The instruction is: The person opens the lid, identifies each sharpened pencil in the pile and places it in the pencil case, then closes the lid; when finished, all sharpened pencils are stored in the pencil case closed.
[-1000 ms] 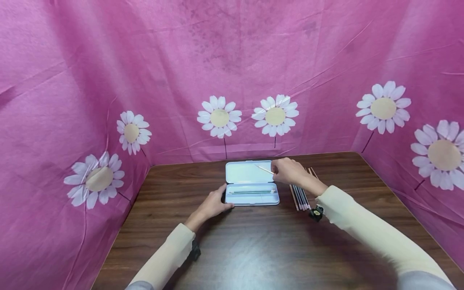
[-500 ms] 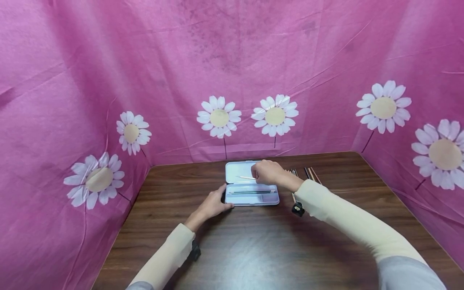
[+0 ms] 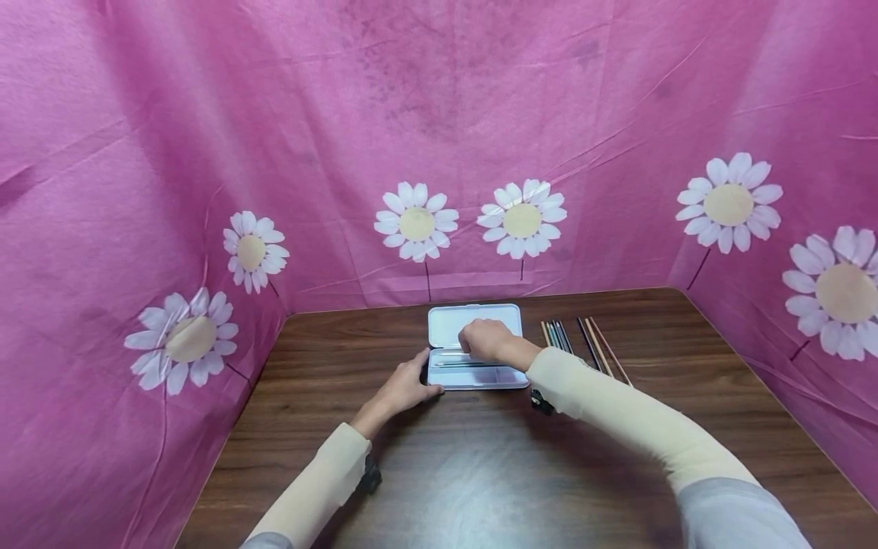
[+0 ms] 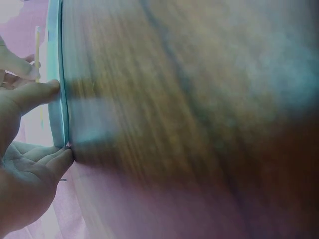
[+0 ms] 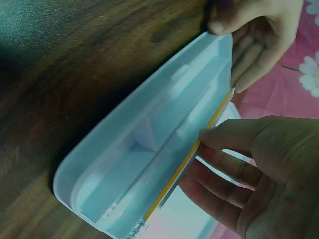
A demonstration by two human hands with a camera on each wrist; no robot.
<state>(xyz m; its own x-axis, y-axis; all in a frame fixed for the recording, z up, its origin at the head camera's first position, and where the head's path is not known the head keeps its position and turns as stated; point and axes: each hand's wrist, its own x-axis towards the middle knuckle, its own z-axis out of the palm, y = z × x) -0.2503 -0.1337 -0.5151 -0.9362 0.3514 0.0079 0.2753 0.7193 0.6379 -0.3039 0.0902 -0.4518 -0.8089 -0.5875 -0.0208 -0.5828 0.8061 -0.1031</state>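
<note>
A white pencil case lies on the wooden table with its lid folded back. My left hand holds the case's left end, thumb at the front corner and fingers along the side. Over the rear compartment, my right hand pinches a yellow pencil between thumb and fingers. In the right wrist view this pencil runs lengthwise along the case's hinge side, close over the compartment. A dark green pencil rests inside the case. A small divider splits the front compartment.
Right of the case lie several pencils in a bunch. Farther right are a few more pencils, partly behind the right sleeve. A pink flowered cloth hangs around the back and sides of the table.
My right hand has carried the pencil left from near the bunch, across the lid, then down toward the rear compartment. The left hand has stayed at the case's left end.
</note>
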